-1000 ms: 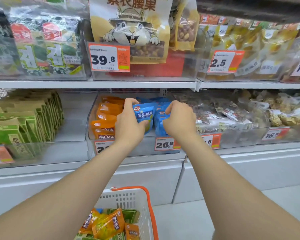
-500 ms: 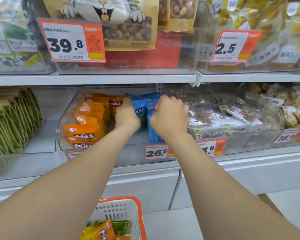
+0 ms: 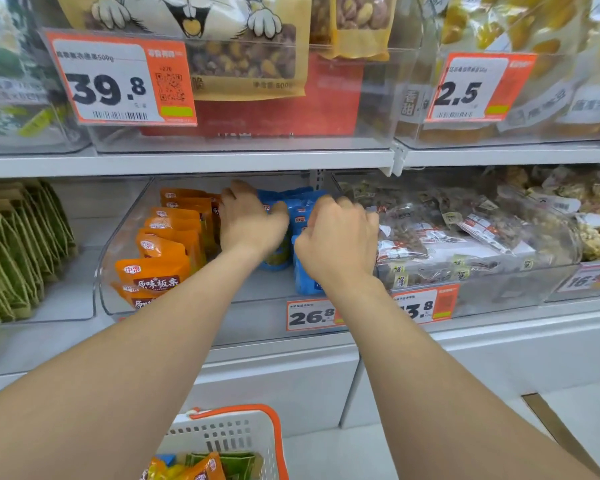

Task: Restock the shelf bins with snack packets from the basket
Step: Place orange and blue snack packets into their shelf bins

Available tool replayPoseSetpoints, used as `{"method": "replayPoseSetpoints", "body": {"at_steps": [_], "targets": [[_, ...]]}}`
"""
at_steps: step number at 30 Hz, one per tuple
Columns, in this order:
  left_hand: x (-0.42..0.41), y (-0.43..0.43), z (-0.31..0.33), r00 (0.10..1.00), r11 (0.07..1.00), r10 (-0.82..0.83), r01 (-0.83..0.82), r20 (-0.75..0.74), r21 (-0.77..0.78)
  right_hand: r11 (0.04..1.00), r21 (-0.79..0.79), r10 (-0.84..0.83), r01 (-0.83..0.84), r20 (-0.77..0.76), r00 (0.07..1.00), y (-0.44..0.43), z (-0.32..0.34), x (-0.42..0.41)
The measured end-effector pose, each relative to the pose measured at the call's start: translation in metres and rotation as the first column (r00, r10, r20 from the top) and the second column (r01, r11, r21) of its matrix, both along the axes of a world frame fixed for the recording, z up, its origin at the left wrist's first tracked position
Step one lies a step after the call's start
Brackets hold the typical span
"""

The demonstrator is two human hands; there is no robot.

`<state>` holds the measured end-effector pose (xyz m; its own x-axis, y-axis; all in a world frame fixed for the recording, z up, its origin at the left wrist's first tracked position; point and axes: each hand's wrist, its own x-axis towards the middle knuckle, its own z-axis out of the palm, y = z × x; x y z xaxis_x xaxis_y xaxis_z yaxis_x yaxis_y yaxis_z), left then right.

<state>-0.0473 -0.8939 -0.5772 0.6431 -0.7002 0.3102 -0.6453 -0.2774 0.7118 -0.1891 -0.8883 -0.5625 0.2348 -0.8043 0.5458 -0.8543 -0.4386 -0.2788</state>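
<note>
Both my hands reach into the clear middle shelf bin (image 3: 118, 271). My left hand (image 3: 248, 223) grips a blue snack packet (image 3: 276, 258) from the left, fingers curled over its top. My right hand (image 3: 336, 240) is curled round the blue packets (image 3: 305, 278) standing at the bin's right side. Orange packets (image 3: 163, 251) stand in a row in the bin's left half. At the bottom of the view the white basket with an orange rim (image 3: 229, 431) holds orange, yellow and green packets (image 3: 205, 465).
Green packets (image 3: 18, 251) fill the bin to the left, clear bags of snacks (image 3: 458, 237) the bin to the right. The upper shelf (image 3: 222, 161) carries large nut bags and price tags (image 3: 118, 81). Grey floor lies at the lower right.
The view moved closer to the shelf and down. Both hands pushed deeper into the bin, and the blue packet my left hand held at the front now stands further back among the others.
</note>
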Motion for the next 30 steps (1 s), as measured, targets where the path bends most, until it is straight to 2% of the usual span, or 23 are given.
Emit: {"method": "replayPoseSetpoints", "body": {"at_steps": [3,5,7,11,15,20,23,30], "targets": [[0.006,-0.008,0.010,0.984,1.000,0.004,-0.009,0.176,0.027,0.999,-0.044,-0.012,0.013,0.007,1.000,0.000,-0.002,0.000],[0.009,-0.015,0.013,0.962,0.988,-0.051,0.010,0.269,0.151,0.998,-0.061,-0.013,0.013,0.002,1.000,-0.001,-0.004,0.000],[0.010,-0.021,0.017,0.949,0.965,-0.092,0.011,0.301,0.261,0.997,-0.070,-0.013,0.013,0.000,1.000,-0.002,-0.006,-0.002],[0.015,-0.035,0.023,0.953,0.951,-0.113,0.022,0.281,0.308,0.997,-0.074,-0.018,0.016,-0.034,0.999,-0.002,-0.008,-0.002],[0.020,-0.043,0.028,0.963,0.958,-0.082,0.006,0.255,0.285,0.996,-0.083,-0.024,0.023,-0.020,0.999,-0.004,-0.008,0.000],[0.021,-0.050,0.037,0.939,0.906,-0.104,-0.046,0.327,0.422,0.994,-0.102,-0.032,0.030,-0.018,0.999,-0.005,-0.009,0.003],[0.021,-0.059,0.040,0.946,0.880,-0.115,-0.045,0.304,0.472,0.995,-0.099,-0.030,0.027,-0.026,0.999,-0.005,-0.009,0.003],[0.027,-0.066,0.033,0.972,0.909,-0.054,-0.046,0.227,0.415,0.995,-0.091,-0.028,0.026,-0.019,0.999,-0.007,-0.011,0.002]]}}
